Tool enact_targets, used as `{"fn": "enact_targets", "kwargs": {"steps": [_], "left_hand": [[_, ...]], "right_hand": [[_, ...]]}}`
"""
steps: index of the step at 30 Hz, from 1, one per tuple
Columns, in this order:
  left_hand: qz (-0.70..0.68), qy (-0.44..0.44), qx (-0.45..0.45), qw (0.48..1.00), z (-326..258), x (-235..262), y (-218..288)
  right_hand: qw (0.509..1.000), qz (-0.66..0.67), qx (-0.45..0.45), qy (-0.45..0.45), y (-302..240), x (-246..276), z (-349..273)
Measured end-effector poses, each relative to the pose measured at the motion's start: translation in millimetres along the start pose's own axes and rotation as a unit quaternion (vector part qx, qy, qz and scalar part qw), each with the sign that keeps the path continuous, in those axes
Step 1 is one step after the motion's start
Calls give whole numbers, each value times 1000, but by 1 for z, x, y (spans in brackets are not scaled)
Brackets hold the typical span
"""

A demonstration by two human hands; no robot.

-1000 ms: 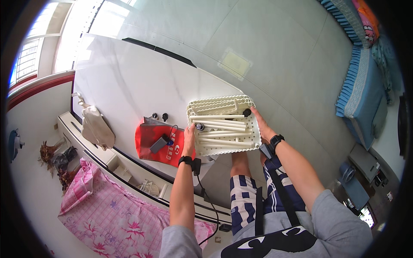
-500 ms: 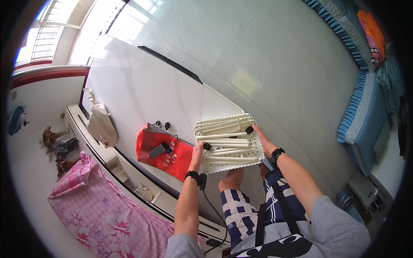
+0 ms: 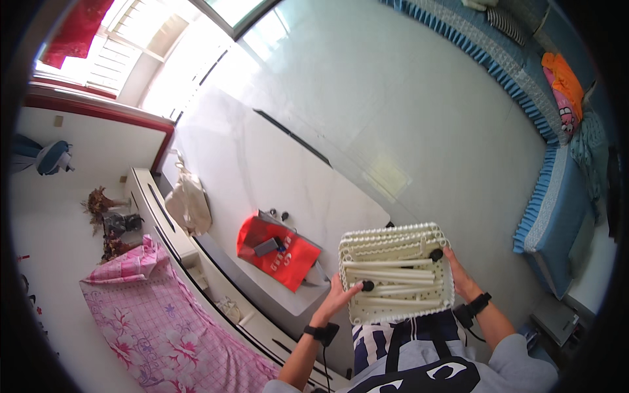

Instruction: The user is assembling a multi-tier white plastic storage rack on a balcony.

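The left hand (image 3: 337, 298) is gripping the near left edge of a white plastic basket (image 3: 396, 272), fingers curled over the rim and the thumb lying inside beside a small black wheel (image 3: 368, 285). The right hand (image 3: 460, 278) is clamping the right side of the same basket, close to a second black wheel (image 3: 436, 255) at the far right corner. The two hands are apart, one on each side, holding the basket in the air in front of the body, above the lap and just off the near corner of the white table (image 3: 262, 177). White tubes (image 3: 386, 264) are lying loose in the basket, side by side.

The step in hand looks like carrying the basket of parts. Setting it down would call for a level lowering, since tilting could roll the tubes and wheels.

On the table a red bag (image 3: 288, 255) is lying with a dark flat thing on top, and a beige cloth bag (image 3: 188, 203) is sitting further left. A pink flowered bedspread (image 3: 157, 321) is showing lower left.
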State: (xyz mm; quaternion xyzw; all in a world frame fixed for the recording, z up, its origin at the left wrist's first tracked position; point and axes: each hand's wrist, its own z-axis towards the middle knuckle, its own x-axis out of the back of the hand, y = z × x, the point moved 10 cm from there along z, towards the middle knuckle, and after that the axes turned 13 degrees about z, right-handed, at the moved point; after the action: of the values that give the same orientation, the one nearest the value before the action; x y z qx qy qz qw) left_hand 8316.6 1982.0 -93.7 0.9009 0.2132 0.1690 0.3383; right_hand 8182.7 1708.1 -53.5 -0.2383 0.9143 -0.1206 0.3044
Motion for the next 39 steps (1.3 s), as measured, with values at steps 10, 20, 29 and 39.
{"fn": "enact_targets", "kwargs": {"steps": [10, 20, 29, 39], "left_hand": [[-21, 25, -25, 999, -42, 26, 151], [-131, 112, 25, 985, 95, 20, 243], [-136, 201, 71, 968, 188, 16, 291], [-250, 245, 56, 935, 190, 109, 374]], "right_hand": [[992, -59, 103, -40, -131, -23, -65], [972, -180, 113, -97, -345, -36, 58], [967, -198, 57, -151, -499, -77, 143], [931, -310, 11, -191, -547, -209, 221]]}}
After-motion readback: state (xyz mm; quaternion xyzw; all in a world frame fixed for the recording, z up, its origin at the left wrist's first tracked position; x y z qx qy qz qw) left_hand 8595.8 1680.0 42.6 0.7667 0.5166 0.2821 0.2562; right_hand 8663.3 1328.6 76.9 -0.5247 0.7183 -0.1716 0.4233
